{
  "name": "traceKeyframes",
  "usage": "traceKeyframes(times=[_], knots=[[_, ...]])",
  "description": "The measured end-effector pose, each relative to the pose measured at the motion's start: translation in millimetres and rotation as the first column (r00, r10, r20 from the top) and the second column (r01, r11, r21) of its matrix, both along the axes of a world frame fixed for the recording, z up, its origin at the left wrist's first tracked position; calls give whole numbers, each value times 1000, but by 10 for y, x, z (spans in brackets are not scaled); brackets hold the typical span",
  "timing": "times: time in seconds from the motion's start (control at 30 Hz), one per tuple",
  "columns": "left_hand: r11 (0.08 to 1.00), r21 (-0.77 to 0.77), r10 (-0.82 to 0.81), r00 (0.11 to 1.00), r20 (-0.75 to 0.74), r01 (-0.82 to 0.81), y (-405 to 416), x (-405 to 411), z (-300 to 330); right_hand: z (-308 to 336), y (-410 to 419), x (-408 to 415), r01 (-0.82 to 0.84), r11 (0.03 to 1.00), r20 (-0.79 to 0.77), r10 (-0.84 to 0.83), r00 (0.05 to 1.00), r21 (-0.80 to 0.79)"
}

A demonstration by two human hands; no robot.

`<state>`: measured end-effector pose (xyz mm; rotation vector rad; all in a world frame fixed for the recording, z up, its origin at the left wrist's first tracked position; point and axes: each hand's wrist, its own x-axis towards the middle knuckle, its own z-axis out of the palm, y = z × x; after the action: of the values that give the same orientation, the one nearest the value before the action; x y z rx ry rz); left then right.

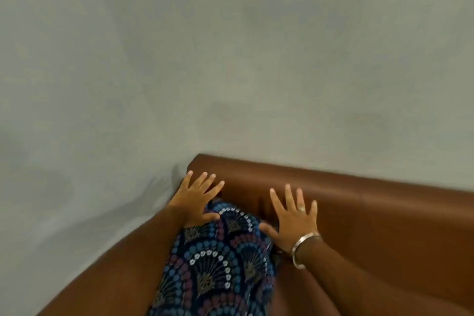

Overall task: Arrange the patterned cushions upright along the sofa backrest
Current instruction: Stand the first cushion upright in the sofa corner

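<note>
One patterned cushion (220,259) was propped vs the sofa backrest (359,202); left hand (196,199) & right hand (295,218) splayed flat, gripping nothing; other cushions out of view, so prob early on.

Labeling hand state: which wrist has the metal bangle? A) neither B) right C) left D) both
B: the bangle sits on the wrist of the right hand; the left hand, at the cushion, has a bare wrist.

Head view, steeply downward, close above sofa (359,202)
</note>
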<state>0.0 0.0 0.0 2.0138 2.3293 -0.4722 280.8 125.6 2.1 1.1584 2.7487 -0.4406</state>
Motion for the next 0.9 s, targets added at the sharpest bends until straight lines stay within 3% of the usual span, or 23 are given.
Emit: traceKeyframes(times=[0.1, 0.23, 0.43, 0.57, 0.63, 0.7, 0.77, 0.9], knots=[[992, -94, 98, 988, 122, -86, -196, -271, -440, -687, -281, -353, 98, 948, 93, -73, 993, -302], [977, -151, 195, 915, 354, -150, -413, -499, -1112, -1404, -650, -715, 252, 790, 31, -284, 958, -559], [971, -153, 237, 823, 516, -183, -772, -505, -1804, -1917, -915, -793, 213, 790, -31, -282, 959, -575], [938, -192, 345, 761, 549, -287, -677, -543, -1663, -1854, -909, -819, 271, 739, -76, -399, 914, -617], [887, -250, 461, 708, 535, -389, -603, -501, -1490, -1758, -923, -809, 362, 635, -43, -530, 847, -682], [871, -277, 491, 691, 531, -406, -546, -396, -1300, -1666, -922, -786, 424, 471, 14, -656, 755, -774], [882, -265, 471, 701, 536, -390, -475, -225, -1086, -1608, -888, -677, 377, 369, -4, -719, 695, -849], [903, -176, 429, 787, 443, -393, -241, 440, -559, -1447, -771, -28, 199, 348, -178, -798, 576, -916]])
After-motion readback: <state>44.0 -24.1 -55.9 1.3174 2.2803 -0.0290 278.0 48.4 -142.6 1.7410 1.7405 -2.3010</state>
